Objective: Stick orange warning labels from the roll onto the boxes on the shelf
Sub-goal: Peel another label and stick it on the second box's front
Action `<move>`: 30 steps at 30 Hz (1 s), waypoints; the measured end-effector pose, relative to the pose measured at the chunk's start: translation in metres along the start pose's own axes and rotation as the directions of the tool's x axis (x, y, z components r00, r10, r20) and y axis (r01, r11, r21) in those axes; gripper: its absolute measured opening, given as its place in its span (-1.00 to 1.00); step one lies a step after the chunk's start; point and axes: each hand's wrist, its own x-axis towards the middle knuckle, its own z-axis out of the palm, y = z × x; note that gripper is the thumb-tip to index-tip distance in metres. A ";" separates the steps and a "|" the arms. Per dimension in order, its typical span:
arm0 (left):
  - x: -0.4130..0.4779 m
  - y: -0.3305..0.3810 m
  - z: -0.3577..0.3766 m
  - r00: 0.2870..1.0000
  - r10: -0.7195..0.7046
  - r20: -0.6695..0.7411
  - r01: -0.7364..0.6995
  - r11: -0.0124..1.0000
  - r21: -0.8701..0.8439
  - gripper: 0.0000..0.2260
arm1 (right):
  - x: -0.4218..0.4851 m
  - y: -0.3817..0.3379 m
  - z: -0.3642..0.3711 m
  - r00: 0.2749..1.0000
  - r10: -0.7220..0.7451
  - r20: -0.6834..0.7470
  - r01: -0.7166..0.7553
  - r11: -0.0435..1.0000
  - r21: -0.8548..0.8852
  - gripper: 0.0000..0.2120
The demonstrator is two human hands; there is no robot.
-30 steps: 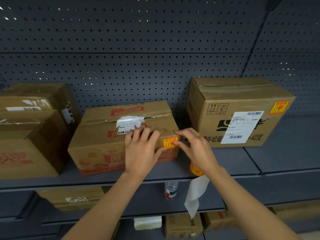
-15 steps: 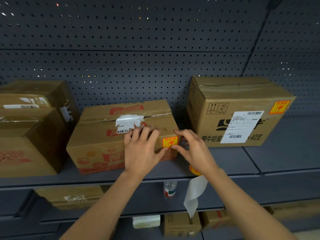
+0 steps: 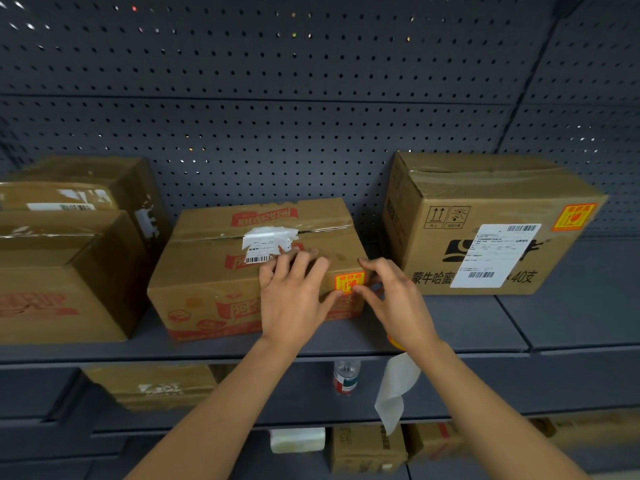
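Note:
A middle cardboard box with red print stands on the grey shelf. An orange warning label sits at the right end of its front face. My left hand lies flat on the box front just left of the label, fingers straight. My right hand touches the label's right edge with its thumb, and its index finger curves over the box corner. An orange edge of the label roll peeks out under that hand, with a white backing strip hanging down. The larger box on the right carries its own orange label.
Two brown boxes stand stacked front to back at the left of the same shelf. A perforated dark panel backs the shelves. On the shelf below are a small bottle and another box; more boxes sit lower down.
Both hands stay on the middle box. My right thumb has shifted slightly along the label's right edge; the left hand has hardly moved.

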 end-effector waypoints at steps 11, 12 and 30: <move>0.001 0.000 -0.003 1.000 -0.031 -0.004 0.031 0.999 -0.034 -0.67 | 0.002 -0.005 -0.008 1.000 0.020 0.008 -0.021 0.996 0.086 -0.69; 0.001 0.001 -0.003 0.999 -0.039 -0.003 0.038 0.999 -0.034 -0.68 | 0.002 -0.006 -0.007 1.000 0.018 -0.007 -0.017 0.997 0.074 -0.72; -0.016 -0.067 -0.067 0.982 -0.185 -0.029 0.160 0.912 -0.377 -0.67 | 0.002 -0.033 -0.006 0.928 0.367 0.068 -0.363 0.845 0.392 -0.47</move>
